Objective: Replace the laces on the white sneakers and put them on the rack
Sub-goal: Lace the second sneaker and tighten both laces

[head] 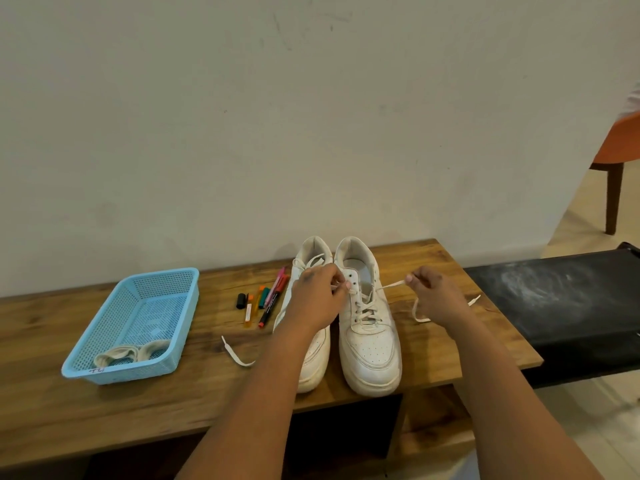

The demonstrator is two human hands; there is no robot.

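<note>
Head view: your left hand and right hand each pinch an end of the flat white lace on the right-side white leather sneaker, on the wooden bench beside the blue plastic mesh basket.

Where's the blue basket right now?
The blue basket sits on the wooden table, left in the head view, beyond the markers from the sneakers.

A light blue plastic basket sits on the brown wooden table. Some colourful marker pens lie nearby. An orange chair stands far right.
</note>
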